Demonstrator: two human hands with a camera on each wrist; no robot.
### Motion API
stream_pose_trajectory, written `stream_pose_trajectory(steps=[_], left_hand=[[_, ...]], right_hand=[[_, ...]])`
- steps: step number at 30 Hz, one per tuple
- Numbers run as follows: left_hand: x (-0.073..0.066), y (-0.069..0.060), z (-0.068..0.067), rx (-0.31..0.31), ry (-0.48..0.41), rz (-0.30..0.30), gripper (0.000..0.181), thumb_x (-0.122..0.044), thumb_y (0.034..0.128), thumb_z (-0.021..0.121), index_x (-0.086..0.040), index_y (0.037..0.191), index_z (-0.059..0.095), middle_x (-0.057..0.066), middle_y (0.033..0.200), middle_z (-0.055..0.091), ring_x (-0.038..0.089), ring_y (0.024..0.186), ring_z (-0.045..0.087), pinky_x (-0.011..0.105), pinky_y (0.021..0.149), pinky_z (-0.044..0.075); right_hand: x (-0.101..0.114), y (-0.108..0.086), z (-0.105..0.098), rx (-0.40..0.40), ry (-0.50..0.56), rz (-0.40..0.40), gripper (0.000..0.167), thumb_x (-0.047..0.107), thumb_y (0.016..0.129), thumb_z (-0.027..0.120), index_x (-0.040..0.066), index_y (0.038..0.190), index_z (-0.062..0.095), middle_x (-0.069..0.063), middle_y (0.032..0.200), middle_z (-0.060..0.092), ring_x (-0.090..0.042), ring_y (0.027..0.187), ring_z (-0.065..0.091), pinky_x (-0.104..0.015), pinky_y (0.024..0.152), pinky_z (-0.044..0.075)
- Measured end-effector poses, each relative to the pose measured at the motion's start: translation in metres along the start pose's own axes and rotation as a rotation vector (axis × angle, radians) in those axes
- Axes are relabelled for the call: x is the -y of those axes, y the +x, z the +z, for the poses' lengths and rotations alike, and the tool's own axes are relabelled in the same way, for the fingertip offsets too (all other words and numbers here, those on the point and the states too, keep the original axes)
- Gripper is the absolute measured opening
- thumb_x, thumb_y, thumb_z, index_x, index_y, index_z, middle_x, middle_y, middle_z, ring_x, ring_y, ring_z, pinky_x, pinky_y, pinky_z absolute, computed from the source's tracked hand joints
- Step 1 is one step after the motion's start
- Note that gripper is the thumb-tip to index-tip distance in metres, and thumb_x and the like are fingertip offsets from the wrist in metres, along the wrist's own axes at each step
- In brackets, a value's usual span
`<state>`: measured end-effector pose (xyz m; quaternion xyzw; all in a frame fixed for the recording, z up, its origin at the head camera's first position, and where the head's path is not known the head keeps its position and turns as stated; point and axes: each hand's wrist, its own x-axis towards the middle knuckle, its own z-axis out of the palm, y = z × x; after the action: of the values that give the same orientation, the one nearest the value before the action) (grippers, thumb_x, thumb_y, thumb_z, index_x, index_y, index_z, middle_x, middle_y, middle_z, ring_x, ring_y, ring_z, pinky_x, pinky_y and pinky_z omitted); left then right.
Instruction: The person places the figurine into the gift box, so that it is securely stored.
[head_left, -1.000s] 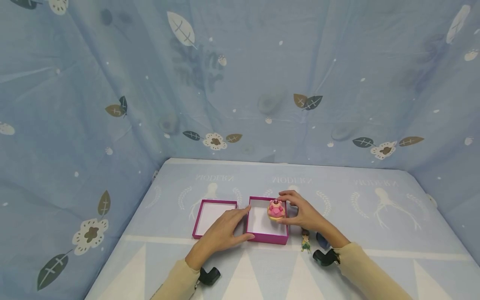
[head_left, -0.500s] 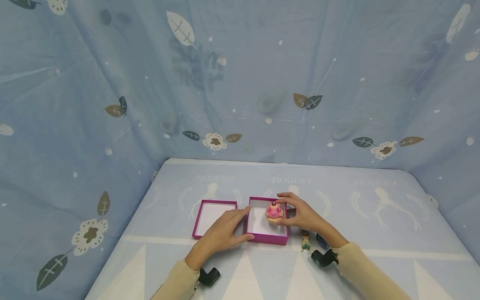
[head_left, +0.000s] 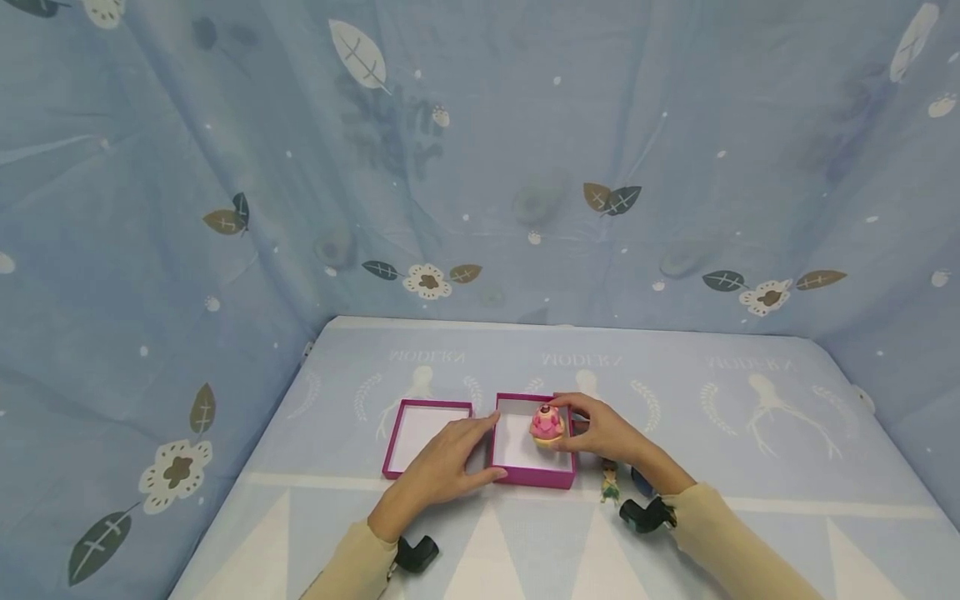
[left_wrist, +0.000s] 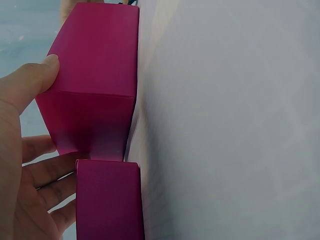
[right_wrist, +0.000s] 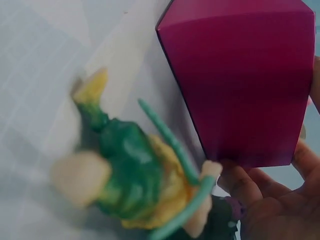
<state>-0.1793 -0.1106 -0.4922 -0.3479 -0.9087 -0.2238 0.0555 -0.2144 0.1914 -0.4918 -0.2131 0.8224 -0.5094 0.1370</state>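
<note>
A pink figurine with a yellow base [head_left: 547, 425] is pinched between the thumb and fingers of my right hand [head_left: 600, 429], inside or just over the right part of the magenta box [head_left: 534, 477]. My left hand [head_left: 442, 467] rests on the box's left side, its thumb on the near corner and fingers along the left wall; the left wrist view shows that thumb on the magenta box [left_wrist: 95, 50] and the fingers loosely bent beside it. In the right wrist view the box wall hides the figurine, and my right hand [right_wrist: 275, 200] shows behind it.
A shallow magenta lid with a white inside [head_left: 427, 429] lies left of the box. A small green-and-yellow figure [head_left: 610, 483] lies near the box's right front corner, and a dark blue object [head_left: 642, 482] is partly hidden under my right forearm. Patterned cloth hangs behind the table.
My right hand and the pink figurine have shifted slightly left and nearer to me within the box's outline. The left hand keeps its place on the box.
</note>
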Motion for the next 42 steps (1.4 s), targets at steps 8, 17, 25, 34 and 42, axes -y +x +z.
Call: stream_pose_trajectory(steps=[8, 17, 25, 34, 42], left_hand=[[-0.003, 0.001, -0.003, -0.006, -0.017, 0.004, 0.082, -0.055, 0.0850, 0.069, -0.009, 0.148, 0.043, 0.006, 0.139, 0.058, 0.023, 0.126, 0.054, 0.041, 0.109, 0.043], [-0.001, 0.001, -0.002, 0.000, -0.018, 0.002, 0.081, -0.054, 0.0852, 0.069, -0.009, 0.148, 0.043, 0.006, 0.140, 0.058, 0.023, 0.128, 0.054, 0.042, 0.110, 0.042], [-0.003, 0.001, -0.003, 0.001, -0.019, -0.006, 0.081, -0.055, 0.0851, 0.069, -0.010, 0.147, 0.044, 0.007, 0.138, 0.058, 0.024, 0.127, 0.054, 0.042, 0.108, 0.044], [-0.002, 0.001, -0.002, -0.006, -0.004, 0.002, 0.080, -0.057, 0.0856, 0.067, -0.010, 0.147, 0.045, 0.005, 0.140, 0.057, 0.023, 0.127, 0.054, 0.042, 0.109, 0.043], [-0.002, 0.001, -0.001, -0.021, 0.008, 0.026, 0.080, -0.058, 0.0864, 0.065, -0.009, 0.147, 0.045, 0.006, 0.140, 0.058, 0.023, 0.127, 0.054, 0.042, 0.108, 0.044]], right_hand=[[0.000, 0.002, 0.000, 0.019, 0.024, 0.000, 0.060, 0.020, 0.078, 0.083, 0.010, 0.132, 0.057, -0.017, 0.138, 0.053, -0.033, 0.122, 0.054, -0.048, 0.102, 0.049], [0.002, 0.002, 0.002, 0.013, 0.010, 0.045, 0.060, 0.020, 0.077, 0.083, 0.011, 0.130, 0.058, -0.021, 0.147, 0.045, -0.039, 0.134, 0.045, -0.052, 0.106, 0.044], [0.007, 0.003, 0.001, 0.029, -0.098, 0.091, 0.060, 0.030, 0.075, 0.084, 0.022, 0.128, 0.059, -0.013, 0.143, 0.050, -0.028, 0.123, 0.052, -0.047, 0.101, 0.049], [0.007, 0.003, 0.000, 0.029, -0.152, 0.098, 0.061, 0.027, 0.074, 0.084, 0.022, 0.129, 0.059, -0.015, 0.145, 0.049, -0.030, 0.127, 0.049, -0.052, 0.105, 0.044], [0.011, 0.003, 0.003, 0.041, -0.172, 0.123, 0.058, 0.023, 0.074, 0.083, 0.022, 0.127, 0.058, -0.011, 0.141, 0.052, -0.024, 0.117, 0.050, -0.046, 0.099, 0.047]])
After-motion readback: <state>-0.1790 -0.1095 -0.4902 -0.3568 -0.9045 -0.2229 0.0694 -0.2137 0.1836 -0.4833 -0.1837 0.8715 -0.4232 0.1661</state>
